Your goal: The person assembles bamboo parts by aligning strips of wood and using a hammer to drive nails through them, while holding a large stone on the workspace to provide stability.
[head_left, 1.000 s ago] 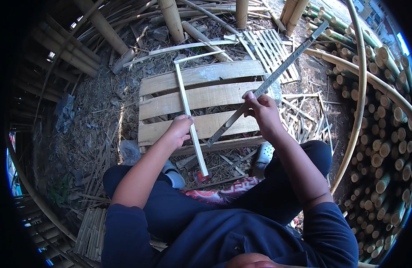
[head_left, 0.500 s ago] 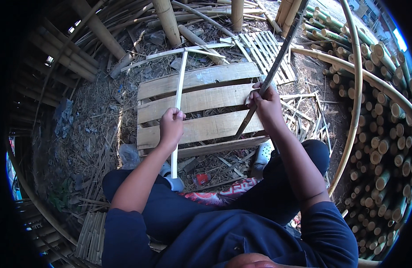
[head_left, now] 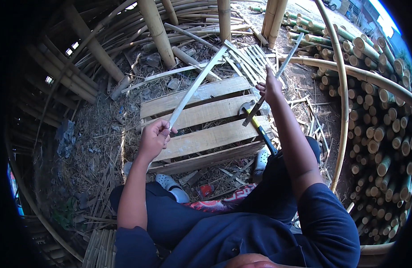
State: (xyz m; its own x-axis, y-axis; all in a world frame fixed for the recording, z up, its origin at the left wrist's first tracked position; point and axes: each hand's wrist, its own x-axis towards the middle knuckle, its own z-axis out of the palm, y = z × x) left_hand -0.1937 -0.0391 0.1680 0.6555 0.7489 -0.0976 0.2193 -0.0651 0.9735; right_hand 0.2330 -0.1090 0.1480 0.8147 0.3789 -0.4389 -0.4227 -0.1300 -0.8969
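Observation:
My left hand point(head_left: 156, 137) is closed around the lower end of a pale, flat bamboo strip point(head_left: 198, 85), which slants up and away to the right over a slatted wooden crate point(head_left: 201, 138). My right hand point(head_left: 271, 87) is at a long dark strip point(head_left: 284, 64), its fingers partly stretched and the strip passing behind them. The strip seems loosely held between thumb and palm. Its lower end hangs over the crate's right side. Just beneath lies a hammer point(head_left: 261, 129) with a yellow and black handle, its head on the slats and its grip toward my right knee.
Cut bamboo poles point(head_left: 380, 134) are stacked high on the right, behind a bent pole point(head_left: 344, 98). A lattice panel of strips point(head_left: 248, 60) lies beyond the crate. Upright posts point(head_left: 156, 33) stand at the back. Scraps litter the ground, and a red wrapper point(head_left: 206, 190) lies between my feet.
The pale strip has tilted to the right, and my left hand has come nearer and left. My right hand's fingers have loosened and stretched along the dark strip. The hammer now shows clearly.

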